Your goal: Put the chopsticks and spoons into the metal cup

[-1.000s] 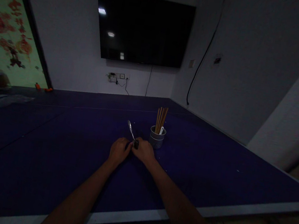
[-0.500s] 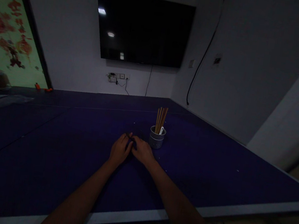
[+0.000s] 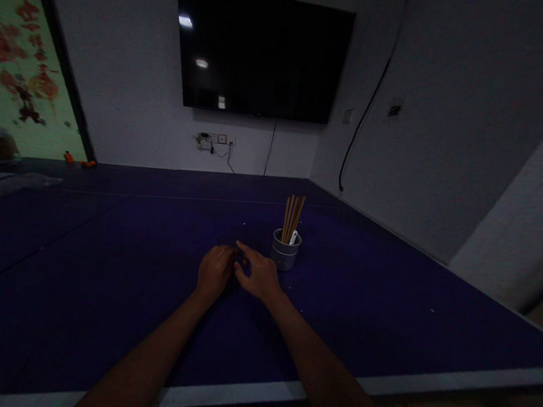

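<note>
1. Left of the left hand (image 3: 215,271), the purple tabletop (image 3: 90,272) offers a wide, flat passage, reaching a crumpled plastic sheet (image 3: 6,185) at far left.
2. Just beyond the right hand (image 3: 258,274), slightly right, a gray cup (image 3: 283,256) stands in the way; whether they touch is unclear.
3. Chopsticks (image 3: 291,216) rise well above its rim, making that obstacle taller.
4. Right of the cup, broad open surface runs to the right wall (image 3: 425,151).
5. Left of the cup, a lane leads to the far wall.
6. Between the hands, little room remains.
</note>
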The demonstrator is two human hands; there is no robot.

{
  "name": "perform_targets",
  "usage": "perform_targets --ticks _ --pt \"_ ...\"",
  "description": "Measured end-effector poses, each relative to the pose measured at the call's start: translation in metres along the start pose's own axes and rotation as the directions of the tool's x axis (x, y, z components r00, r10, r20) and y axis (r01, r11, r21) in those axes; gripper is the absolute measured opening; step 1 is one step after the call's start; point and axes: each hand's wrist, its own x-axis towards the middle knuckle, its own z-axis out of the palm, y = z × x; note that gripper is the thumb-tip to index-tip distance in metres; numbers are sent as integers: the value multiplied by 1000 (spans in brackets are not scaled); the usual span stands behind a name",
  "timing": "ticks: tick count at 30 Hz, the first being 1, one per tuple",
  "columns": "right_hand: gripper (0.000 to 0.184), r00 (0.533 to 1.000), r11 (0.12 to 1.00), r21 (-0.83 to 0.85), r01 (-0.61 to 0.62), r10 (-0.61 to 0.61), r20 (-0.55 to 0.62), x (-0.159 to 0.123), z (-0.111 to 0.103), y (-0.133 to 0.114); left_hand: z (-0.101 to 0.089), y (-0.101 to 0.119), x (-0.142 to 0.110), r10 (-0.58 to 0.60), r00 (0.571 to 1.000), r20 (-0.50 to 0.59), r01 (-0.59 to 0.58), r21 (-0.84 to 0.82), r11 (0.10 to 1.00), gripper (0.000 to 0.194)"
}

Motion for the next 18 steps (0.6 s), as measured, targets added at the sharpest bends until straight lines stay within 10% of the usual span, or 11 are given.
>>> perform_targets --ticks 10,18 --pt "27 986 933 355 -65 114 -120 5 12 -5 0 -1 -2 50 998 24 -53 142 989 24" --pt "37 890 742 662 -106 368 -270 13 6 9 -6 7 3 -1 990 -140 11 70 998 30"
